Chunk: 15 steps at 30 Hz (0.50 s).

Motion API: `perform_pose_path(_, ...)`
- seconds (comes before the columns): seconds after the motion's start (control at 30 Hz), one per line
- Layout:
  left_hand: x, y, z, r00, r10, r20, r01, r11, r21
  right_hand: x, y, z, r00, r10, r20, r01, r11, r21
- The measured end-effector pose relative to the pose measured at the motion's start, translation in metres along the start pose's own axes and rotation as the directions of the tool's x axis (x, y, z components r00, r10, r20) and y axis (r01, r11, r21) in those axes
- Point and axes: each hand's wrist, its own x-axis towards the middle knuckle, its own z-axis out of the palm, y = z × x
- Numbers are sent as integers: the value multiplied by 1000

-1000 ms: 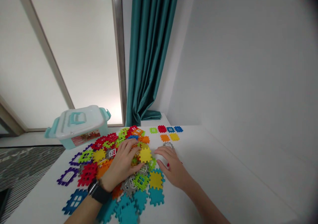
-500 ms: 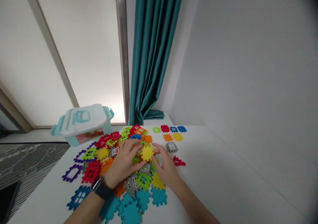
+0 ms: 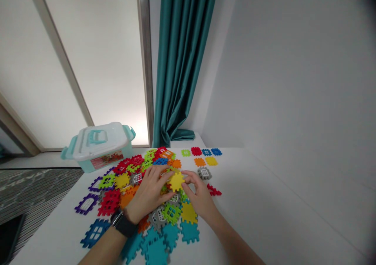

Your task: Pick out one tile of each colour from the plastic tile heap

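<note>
A yellow square building tile [image 3: 176, 181] with toothed edges is pinched between the thumb and index finger of my right hand [image 3: 202, 197], tilted above the pile. My left hand [image 3: 151, 190], with a dark watch on the wrist, reaches over the pile from the left. Its fingers are apart, and the index fingertip is at the tile's left edge; whether it presses on the tile I cannot tell. Below the hands lie a lime window tile [image 3: 171, 213], a yellow tile [image 3: 188, 213] and teal tiles [image 3: 189, 232]. My left hand covers part of the pile.
Loose tiles in rows lie at the back right, including a red tile [image 3: 196, 151] and a grey window tile [image 3: 204, 173]. A red triangular piece [image 3: 214, 190] is right of my right hand. A lidded box [image 3: 101, 143] stands at the back left. A wall borders the table's right.
Both hands and the yellow tile have shifted very slightly right in the picture, as has the whole scene. My right hand still grips the yellow tile.
</note>
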Motion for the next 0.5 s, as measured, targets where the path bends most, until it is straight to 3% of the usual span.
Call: perform_pose_path(0.5,-2,-11,-1,998,-40,42,41,999,-19,-1,4,-6,983,-174,52,181,958,-222)
